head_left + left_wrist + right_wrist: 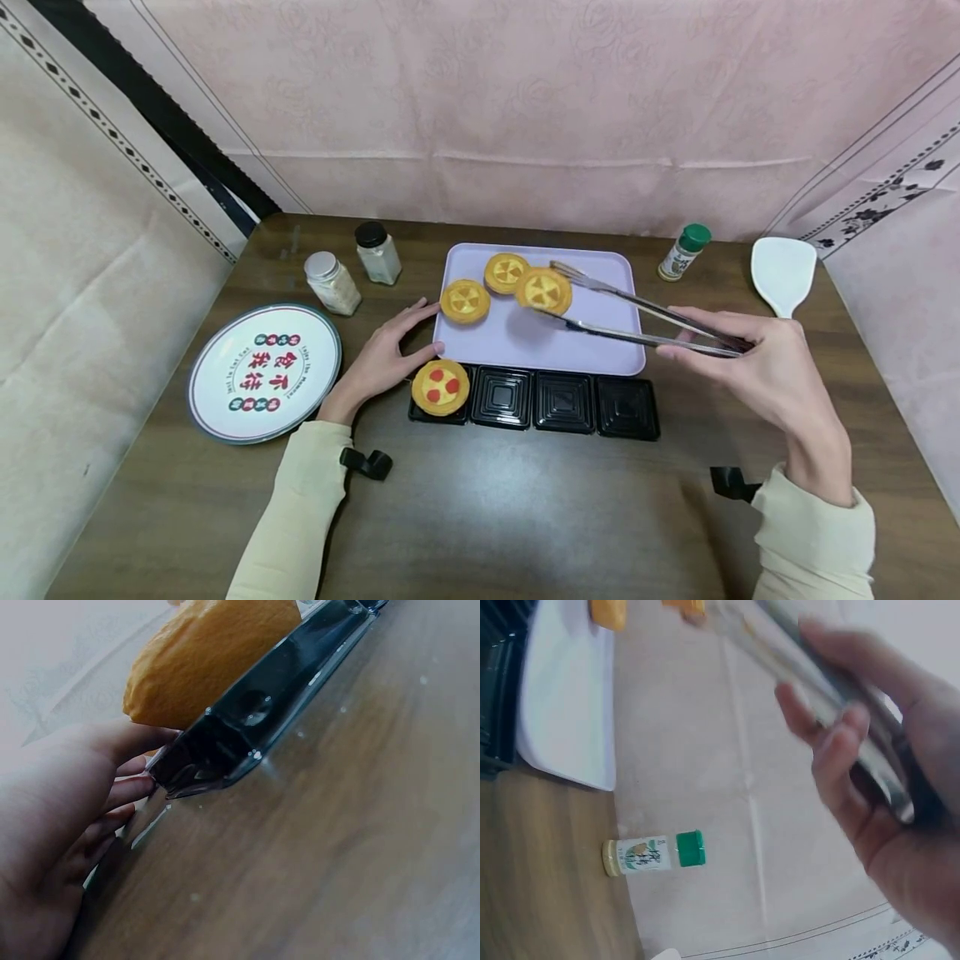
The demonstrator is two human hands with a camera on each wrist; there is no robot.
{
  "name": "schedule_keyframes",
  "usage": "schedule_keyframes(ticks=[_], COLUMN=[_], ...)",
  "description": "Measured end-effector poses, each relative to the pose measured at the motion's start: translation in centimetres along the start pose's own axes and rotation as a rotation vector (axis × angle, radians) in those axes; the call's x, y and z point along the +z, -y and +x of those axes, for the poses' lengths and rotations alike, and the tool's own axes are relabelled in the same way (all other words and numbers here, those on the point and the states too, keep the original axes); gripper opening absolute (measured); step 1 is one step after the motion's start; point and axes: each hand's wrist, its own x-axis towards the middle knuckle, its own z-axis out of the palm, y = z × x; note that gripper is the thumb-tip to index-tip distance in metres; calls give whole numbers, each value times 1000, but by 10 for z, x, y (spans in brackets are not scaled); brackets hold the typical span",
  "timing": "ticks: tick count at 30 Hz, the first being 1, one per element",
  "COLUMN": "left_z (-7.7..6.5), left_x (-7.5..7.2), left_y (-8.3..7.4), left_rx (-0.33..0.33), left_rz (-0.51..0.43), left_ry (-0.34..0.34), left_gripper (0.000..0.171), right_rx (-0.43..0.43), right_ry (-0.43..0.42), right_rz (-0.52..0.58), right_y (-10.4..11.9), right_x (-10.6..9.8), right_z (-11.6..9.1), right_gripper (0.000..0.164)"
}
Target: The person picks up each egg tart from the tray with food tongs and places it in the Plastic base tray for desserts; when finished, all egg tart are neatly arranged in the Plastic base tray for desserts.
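My right hand [776,367] grips metal tongs [645,337]. Between the tong tips is a yellow egg tart [543,289] with a star-like top, seemingly raised above the lilac tray [600,354], with a shadow beneath. Two similar tarts, a left one [464,302] and a back one [506,272], lie on that tray. My left hand [386,354] has its fingers extended along the tray's left edge, its thumb near the black mold [565,402]. A tart with red spots [440,387] sits in the mold's leftmost compartment; in the left wrist view the mold [255,705] is beside the thumb.
Left of my left hand lies a round white plate [264,371] with red characters. Behind it stand a white-capped jar [332,283] and a black-capped jar [378,253]. A green-capped bottle [684,252] and a white spatula [783,273] are at the back right.
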Motion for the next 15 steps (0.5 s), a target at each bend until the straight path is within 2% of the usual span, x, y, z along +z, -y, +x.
schedule_keyframes(ticks=[4, 7, 15], left_z=[0, 0, 0], left_x=[0, -1, 0], left_y=[-1, -1, 0], left_rx=[9, 14, 17], left_rz=[8, 8, 4], left_ry=[-7, -7, -4], left_gripper=[62, 62, 62], right_rx=[-28, -39, -54], right_ry=[148, 242, 409], right_rz=[99, 123, 100], right_y=[4, 6, 4], right_x=[-2, 2, 11], right_z=[-4, -5, -5], right_gripper=[46, 44, 41])
